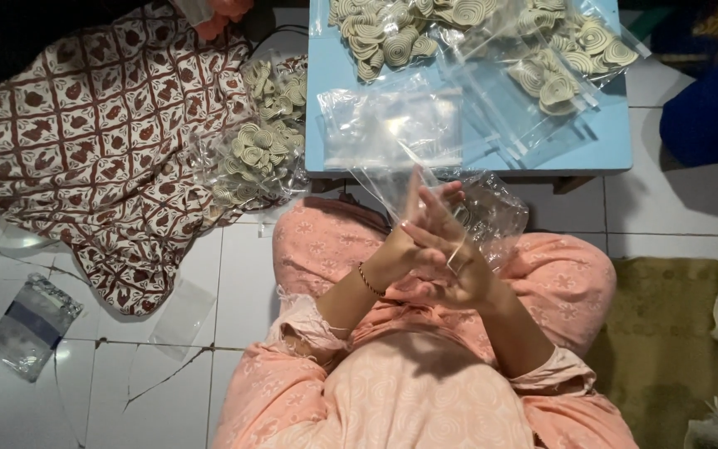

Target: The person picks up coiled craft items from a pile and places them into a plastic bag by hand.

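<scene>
1. Pinching with both sets of fingertips, the left hand [413, 241] and the right hand [459, 270] meet at the middle of the frame, fingers pressed together around the top edge of a clear plastic bag [484, 212]; the left fingers stand nearly straight and closed flat against the film, the right ones curl under it.
2. The bag hangs between the hands and the front edge of the blue table [475, 158], above the lap in pink trousers [326, 249]. It looks empty, though glare makes that hard to tell.
3. Handling, as a judgement: the film is very light, limp and slippery, crumples under any squeeze and will not hold its shape, so the mouth edge, pinched from both sides, looks the surest place to grip.
4. A thin bracelet [369, 280] sits on the left wrist.
5. On the table, flat empty bags [388, 125] lie at centre, and filled bags of pale spiral-shaped pieces [392, 33] sit along the top edge; these pieces look brittle.
6. Left of the table, another filled bag [259, 154] rests against a brown patterned cloth [93, 141] worn by a second person in the upper left.
7. At lower left, more plastic bags [31, 324] lie on the white tiled floor [93, 399].
</scene>
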